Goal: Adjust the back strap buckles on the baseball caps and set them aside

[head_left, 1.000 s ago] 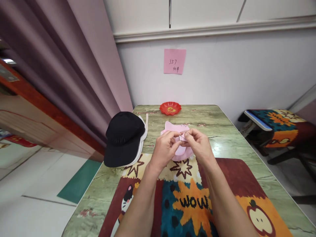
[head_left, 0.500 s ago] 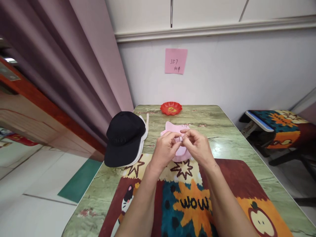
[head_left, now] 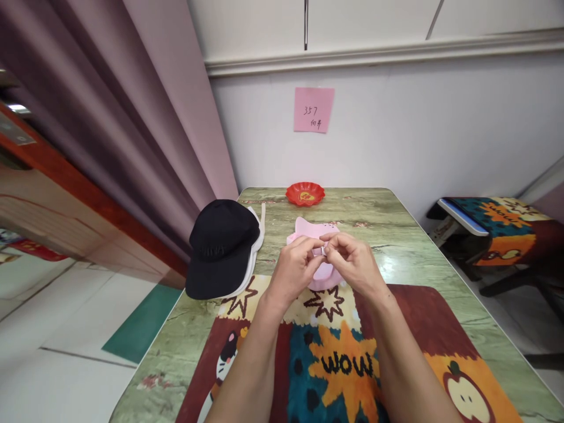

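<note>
My left hand (head_left: 296, 265) and my right hand (head_left: 353, 262) meet in the middle of the view, fingertips pinched around a small silvery-white piece (head_left: 323, 251) too small to identify. Both hands have their fingers closed on it from either side. Beneath and behind them lies a pink scalloped dish (head_left: 325, 281), partly covered by the fingers, with small dark marks near its far rim.
A black cap (head_left: 224, 247) rests on a white item at the table's left. Behind the hands is a red scalloped dish (head_left: 305, 194). A colourful mat (head_left: 423, 317) covers the near part of the green table (head_left: 374, 217). A pink note (head_left: 314, 110) is on the wall.
The fingertips and the small piece between them have shifted slightly; both hands keep their hold over the pink dish.
</note>
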Demonstrator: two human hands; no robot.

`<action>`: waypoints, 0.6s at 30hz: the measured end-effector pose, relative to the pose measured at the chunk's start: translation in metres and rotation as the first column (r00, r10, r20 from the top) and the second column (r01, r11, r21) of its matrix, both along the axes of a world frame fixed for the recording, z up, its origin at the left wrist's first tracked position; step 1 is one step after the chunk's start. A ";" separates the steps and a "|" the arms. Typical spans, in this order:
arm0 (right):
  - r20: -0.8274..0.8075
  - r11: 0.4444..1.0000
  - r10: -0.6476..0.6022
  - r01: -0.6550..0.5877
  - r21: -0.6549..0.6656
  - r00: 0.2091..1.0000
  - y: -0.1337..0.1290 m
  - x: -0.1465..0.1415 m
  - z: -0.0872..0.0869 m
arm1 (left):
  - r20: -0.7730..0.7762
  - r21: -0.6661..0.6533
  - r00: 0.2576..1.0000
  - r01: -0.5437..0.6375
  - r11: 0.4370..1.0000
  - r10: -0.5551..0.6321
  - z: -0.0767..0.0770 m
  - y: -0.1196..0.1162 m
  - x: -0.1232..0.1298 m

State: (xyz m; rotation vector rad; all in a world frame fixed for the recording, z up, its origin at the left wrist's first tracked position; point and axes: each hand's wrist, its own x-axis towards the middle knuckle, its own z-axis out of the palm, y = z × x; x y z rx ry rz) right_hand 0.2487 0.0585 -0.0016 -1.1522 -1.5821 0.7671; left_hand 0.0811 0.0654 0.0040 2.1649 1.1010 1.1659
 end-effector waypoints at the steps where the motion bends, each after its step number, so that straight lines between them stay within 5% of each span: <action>1: 0.008 1.000 0.007 -0.007 -0.001 1.000 0.000 0.001 0.001 | -0.005 0.002 1.000 0.006 1.000 -0.006 0.000 0.000 0.000; 18: 0.002 0.988 0.143 -0.143 -0.057 0.990 0.002 0.018 -0.002 | 0.001 0.080 1.000 0.029 0.996 -0.029 -0.004 0.001 0.003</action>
